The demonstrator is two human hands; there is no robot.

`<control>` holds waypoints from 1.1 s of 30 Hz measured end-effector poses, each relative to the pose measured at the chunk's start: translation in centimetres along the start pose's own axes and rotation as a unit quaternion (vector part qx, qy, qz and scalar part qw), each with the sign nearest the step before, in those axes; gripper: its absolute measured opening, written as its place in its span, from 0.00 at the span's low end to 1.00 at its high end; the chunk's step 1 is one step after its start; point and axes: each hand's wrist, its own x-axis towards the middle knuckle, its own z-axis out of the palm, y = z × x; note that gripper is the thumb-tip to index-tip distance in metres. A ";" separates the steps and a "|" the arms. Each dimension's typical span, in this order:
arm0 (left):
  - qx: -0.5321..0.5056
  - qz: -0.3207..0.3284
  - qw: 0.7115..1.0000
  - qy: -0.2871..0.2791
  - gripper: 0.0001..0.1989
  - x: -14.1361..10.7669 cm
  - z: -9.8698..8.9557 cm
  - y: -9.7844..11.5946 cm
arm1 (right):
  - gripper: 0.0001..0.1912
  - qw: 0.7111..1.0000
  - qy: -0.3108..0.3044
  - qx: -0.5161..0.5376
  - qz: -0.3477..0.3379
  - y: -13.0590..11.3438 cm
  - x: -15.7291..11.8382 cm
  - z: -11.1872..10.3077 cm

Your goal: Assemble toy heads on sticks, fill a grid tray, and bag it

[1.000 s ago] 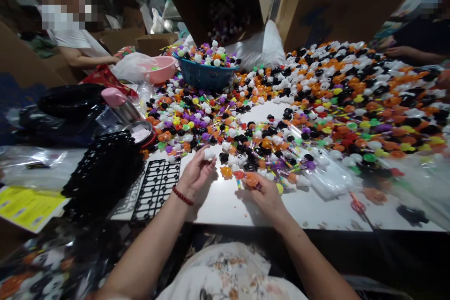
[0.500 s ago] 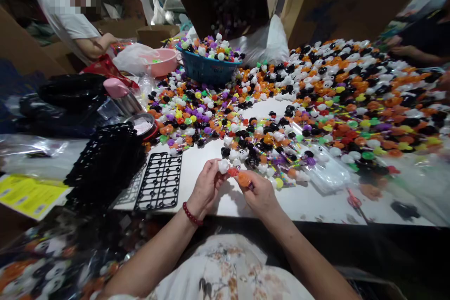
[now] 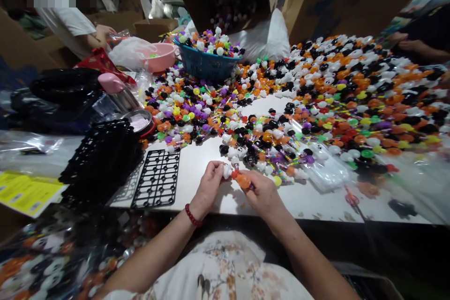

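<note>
My left hand (image 3: 210, 182) has its thumb and fingers pinched on a small white plastic figure (image 3: 227, 171). In the fingers of my right hand (image 3: 260, 192) is an orange plastic figure (image 3: 243, 181). Between them sits a small red piece (image 3: 234, 174), close against the orange one; whether the pieces are joined I cannot tell. Just beyond my hands lies a heap of loose figures (image 3: 270, 133) in white, black, orange, purple and green, some on striped multicoloured sticks. Left of my hands a black plastic grid (image 3: 156, 178) lies flat on the white table (image 3: 200, 150).
A blue basket (image 3: 207, 64) full of figures stands behind, near a pink basin (image 3: 161, 56). Black grids (image 3: 100, 164) are stacked at left, beside a pink-lidded flask (image 3: 117, 91). Clear bags (image 3: 328, 166) and red-handled scissors (image 3: 351, 198) lie at right. Co-workers are at both sides.
The view has shifted slightly. My hands stay close together with the same white, red and orange pieces, and the white figure shows a little more clearly. The co-worker at left has moved an arm.
</note>
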 end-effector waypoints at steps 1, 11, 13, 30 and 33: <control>0.028 0.002 1.000 -0.001 0.19 -0.1 0.0 -0.1 | 0.19 1.000 -0.002 0.014 0.003 0.0 0.0 0.0; 0.266 0.031 0.963 0.031 0.14 -1.9 1.1 0.1 | 0.13 0.997 -0.014 0.074 0.027 -1.5 -0.2 1.5; 0.273 0.037 0.961 0.017 0.15 -1.1 1.2 0.6 | 0.14 0.997 -0.006 0.069 0.025 -0.9 0.4 0.9; 0.428 0.141 0.889 -0.078 0.11 10.5 -3.0 1.9 | 0.30 0.971 0.060 0.025 0.232 4.2 2.1 -2.4; 0.333 0.099 0.935 -0.065 0.18 8.0 -2.9 2.7 | 0.23 0.975 0.014 0.112 0.189 2.2 1.9 -0.9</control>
